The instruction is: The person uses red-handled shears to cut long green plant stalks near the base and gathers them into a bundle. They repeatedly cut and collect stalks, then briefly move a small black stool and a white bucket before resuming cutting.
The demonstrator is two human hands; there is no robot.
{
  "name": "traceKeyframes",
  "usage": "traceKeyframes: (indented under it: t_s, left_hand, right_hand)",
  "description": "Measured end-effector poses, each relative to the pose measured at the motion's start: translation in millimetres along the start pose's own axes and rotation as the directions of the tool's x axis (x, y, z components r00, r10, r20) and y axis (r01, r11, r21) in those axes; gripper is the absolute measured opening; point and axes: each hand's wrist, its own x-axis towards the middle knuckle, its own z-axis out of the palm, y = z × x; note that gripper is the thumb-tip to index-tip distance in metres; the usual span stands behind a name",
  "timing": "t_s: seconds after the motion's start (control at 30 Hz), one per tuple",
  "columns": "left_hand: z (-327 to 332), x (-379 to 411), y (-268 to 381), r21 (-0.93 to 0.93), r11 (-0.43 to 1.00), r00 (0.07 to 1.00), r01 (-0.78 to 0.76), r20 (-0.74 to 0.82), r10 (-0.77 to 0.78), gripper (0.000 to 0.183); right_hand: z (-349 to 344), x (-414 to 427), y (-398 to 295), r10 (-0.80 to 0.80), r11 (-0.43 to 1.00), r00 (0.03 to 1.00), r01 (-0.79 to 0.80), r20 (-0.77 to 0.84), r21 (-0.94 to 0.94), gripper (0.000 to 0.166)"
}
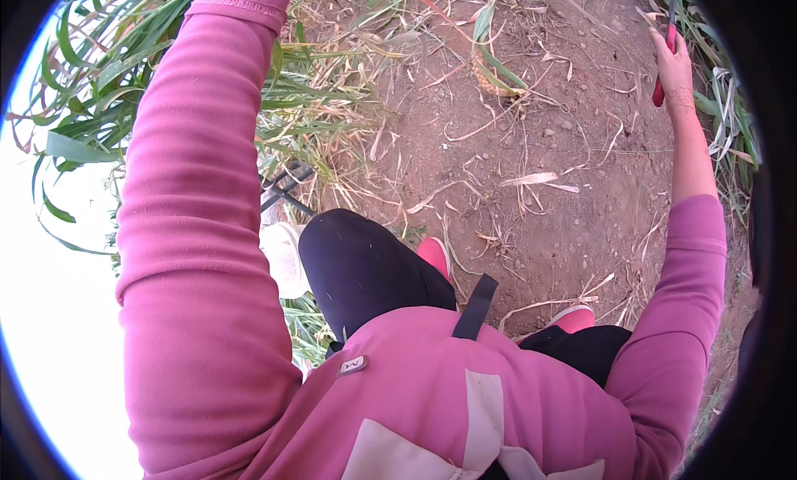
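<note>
At the upper right, my right hand is closed round the red handle of a hand tool. The tool's dark upper end points up beside green leaves, and its tip is cut off by the picture's edge. My left arm, in a pink sleeve, reaches up past the top edge, so my left hand is out of view. Between the arms lies brown soil with dry leaves and stalks. A yellowish seed head with a green leaf lies on the soil near the top middle.
Long green leaves crowd the upper left, and more plants line the right edge. A white container and dark metal bars are beside my bent knee. My red shoes stand on the soil.
</note>
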Motion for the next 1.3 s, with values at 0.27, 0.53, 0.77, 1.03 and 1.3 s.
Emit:
traceKeyframes:
  t_s: [0.27, 0.53, 0.77, 1.03, 1.3]
  left_hand:
    - [-71.2, 81.7, -41.8, -0.142, 0.956, 0.924, 0.258, -0.253, -0.287, 0.023]
    - [-155.5, 174.3, 66.1, -0.432, 0.899, 0.794, -0.075, -0.571, -0.209, 0.024]
    - [-188.5, 193.2, 187.3, -0.468, 0.742, 0.633, -0.480, -0.771, -0.077, 0.025]
    - [-145.9, 117.6, 65.2, -0.554, 0.741, 0.800, -0.380, -0.599, -0.038, 0.023]
    - [-20.0, -46.4, -249.1, -0.257, 0.930, 0.832, 0.264, -0.428, -0.354, 0.025]
  right_hand:
    - [37.0, -30.3, 15.9, 0.126, 0.987, 0.992, -0.122, 0.031, -0.108, 0.067]
    - [35.0, -29.4, -7.0, 0.153, 0.988, 0.986, -0.151, 0.059, -0.039, 0.060]
    - [13.0, -52.3, -5.2, 0.130, 0.975, 0.966, -0.083, 0.224, -0.207, 0.057]
    - [5.7, -60.5, -19.5, 0.090, 0.961, 0.952, -0.007, 0.292, -0.276, 0.056]
    - [21.2, -79.8, -42.0, 0.056, 0.861, 0.898, 0.178, 0.436, -0.477, 0.055]
